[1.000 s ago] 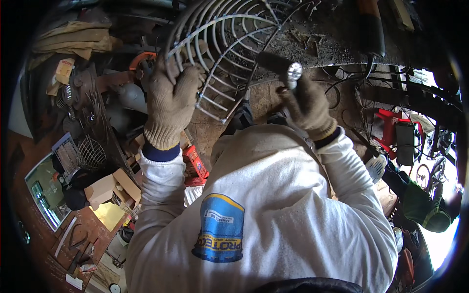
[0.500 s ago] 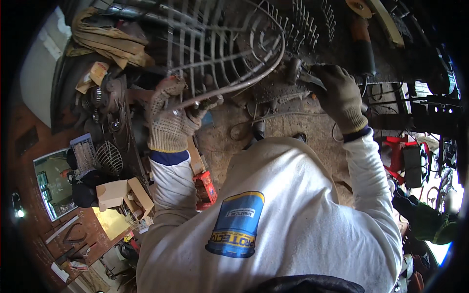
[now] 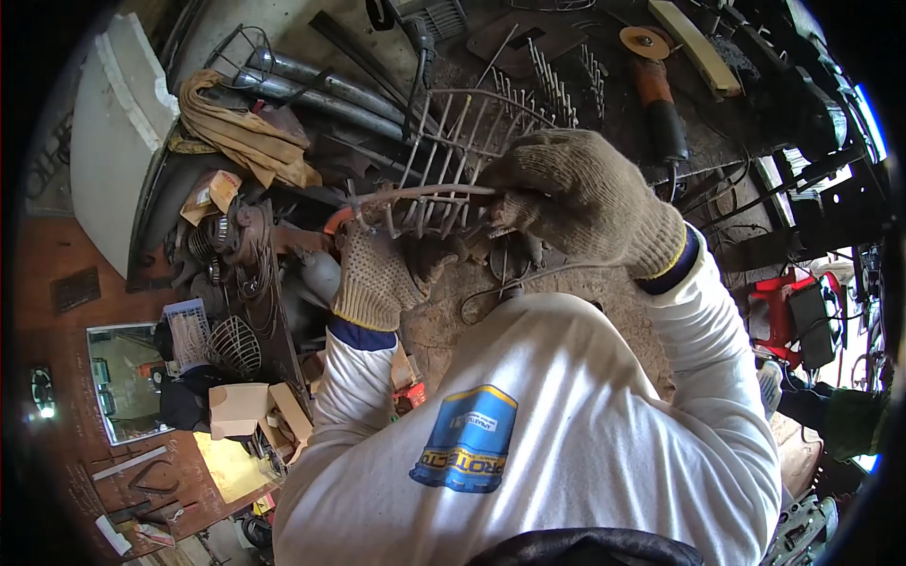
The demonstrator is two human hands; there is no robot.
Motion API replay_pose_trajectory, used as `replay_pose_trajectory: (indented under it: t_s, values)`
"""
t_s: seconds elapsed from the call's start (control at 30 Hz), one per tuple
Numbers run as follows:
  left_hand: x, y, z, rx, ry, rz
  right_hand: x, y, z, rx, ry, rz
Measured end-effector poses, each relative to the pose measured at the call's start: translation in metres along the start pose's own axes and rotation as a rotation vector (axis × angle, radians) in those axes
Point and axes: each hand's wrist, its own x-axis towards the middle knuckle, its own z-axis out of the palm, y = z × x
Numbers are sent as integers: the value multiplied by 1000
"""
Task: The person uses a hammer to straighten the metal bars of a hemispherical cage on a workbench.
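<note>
A grey metal wire basket (image 3: 425, 191) of welded rods is held up in front of me, tilted, over the near edge of the dark workbench. My left hand (image 3: 376, 274), in a dotted knit glove, closes around its near left end. My right hand (image 3: 590, 198), in a brown knit glove, is curled at the basket's right side, with the end of a thick rod meeting its fingers. The glove hides that end of the basket. Whether a tool is also inside the right hand cannot be seen.
On the bench lie an angle grinder (image 3: 661, 113) with a tan disc, a board with rows of upright metal pins (image 3: 552, 85), and a yellowish bar (image 3: 694, 47). Metal tubes (image 3: 330, 94) and a tan cloth (image 3: 236, 132) are at left. A cardboard box (image 3: 236, 410) stands lower left.
The basket has turned and tilted, showing a different side. My right hand has come left from the bench edge to the basket. The metal tool it held no longer shows.
</note>
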Motion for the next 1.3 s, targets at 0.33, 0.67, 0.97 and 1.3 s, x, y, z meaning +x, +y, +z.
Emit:
replay_pose_trajectory:
  t_s: [0.33, 0.67, 0.97, 1.3]
  values:
    - [-6, 3, 48, 1950, 460, 947, 0, -8, -16, 463, 87, 514]
    - [4, -5, 52, 1571, 269, 1031, -24, 34, 6, 1100, 477, 543]
    - [13, 19, 55, 1676, 211, 902, -109, 80, 44, -553, -83, 901]
    - [44, 33, 75, 2045, 51, 979, -107, 95, 45, -759, -333, 869]
